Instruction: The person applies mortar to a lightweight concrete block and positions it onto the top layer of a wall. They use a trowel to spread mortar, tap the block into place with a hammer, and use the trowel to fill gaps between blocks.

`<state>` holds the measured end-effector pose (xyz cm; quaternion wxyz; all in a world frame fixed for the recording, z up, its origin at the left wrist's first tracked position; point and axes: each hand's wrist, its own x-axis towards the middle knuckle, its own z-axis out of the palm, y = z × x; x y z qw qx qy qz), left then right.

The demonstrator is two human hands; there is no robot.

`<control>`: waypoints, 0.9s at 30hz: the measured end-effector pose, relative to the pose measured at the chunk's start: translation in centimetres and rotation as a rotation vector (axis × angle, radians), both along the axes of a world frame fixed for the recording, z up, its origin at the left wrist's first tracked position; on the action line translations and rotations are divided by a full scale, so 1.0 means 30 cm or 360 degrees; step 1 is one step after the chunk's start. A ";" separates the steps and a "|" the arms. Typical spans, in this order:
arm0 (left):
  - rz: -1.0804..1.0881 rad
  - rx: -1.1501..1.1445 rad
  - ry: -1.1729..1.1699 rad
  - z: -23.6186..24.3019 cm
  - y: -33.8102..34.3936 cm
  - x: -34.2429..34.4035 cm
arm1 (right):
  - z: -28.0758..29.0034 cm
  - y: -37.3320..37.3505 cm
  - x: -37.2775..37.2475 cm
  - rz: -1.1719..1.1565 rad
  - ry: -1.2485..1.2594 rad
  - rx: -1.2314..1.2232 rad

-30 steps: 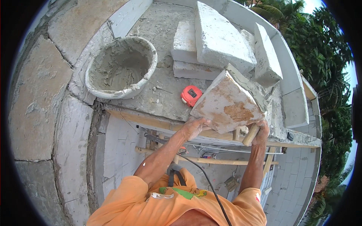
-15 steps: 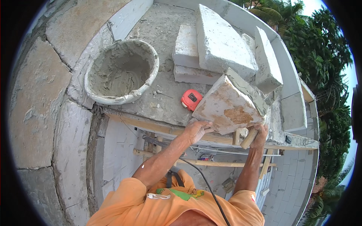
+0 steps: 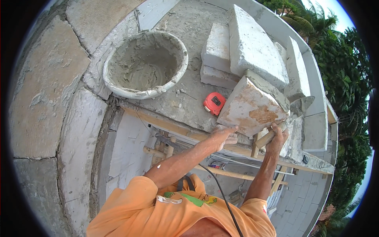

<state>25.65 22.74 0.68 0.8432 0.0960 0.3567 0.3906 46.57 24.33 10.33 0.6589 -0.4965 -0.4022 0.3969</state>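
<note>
My left hand has its fingers apart at the lower edge of a rust-stained white block, touching it. Grey mortar coats the block's upper right edge. My right hand grips the wooden handle of a trowel at the block's lower right corner; its metal blade juts out to the right of the block. A red tape measure lies just left of the block. Further left, a white tub holds grey mortar smeared round its inside.
Several white blocks are stacked behind on the concrete ledge, inside a curved low wall. A broad cracked wall top runs along the left. Below the ledge are wooden poles and a black cable. Trees stand at the right.
The view has shifted, moving the scene rightward in the picture. My left hand's fingers show more, loosened below the block. My right hand has turned slightly, and more of the trowel blade shows.
</note>
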 end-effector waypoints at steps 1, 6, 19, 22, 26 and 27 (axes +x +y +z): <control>-0.0047 0.0035 -0.0015 0.006 -0.001 -0.012 | -0.003 0.002 -0.012 -0.0046 -0.0096 -0.0018; -0.0094 0.0127 0.0107 0.030 -0.043 -0.092 | 0.023 -0.023 -0.107 -0.0169 -0.0164 0.0003; 0.1749 0.0435 0.0994 0.352 -0.189 -0.901 | 0.027 -0.138 -0.233 -0.0441 -0.0355 0.0070; 0.1719 0.0386 0.0841 0.382 -0.134 -0.978 | 0.026 -0.122 -0.232 -0.0537 -0.0389 0.0071; 0.1757 0.0575 0.0698 0.426 -0.073 -1.010 | 0.000 -0.165 -0.201 -0.0616 -0.0591 -0.0027; 0.1773 0.0573 0.0715 0.417 -0.049 -1.015 | 0.003 -0.174 -0.207 -0.0622 -0.0618 -0.0018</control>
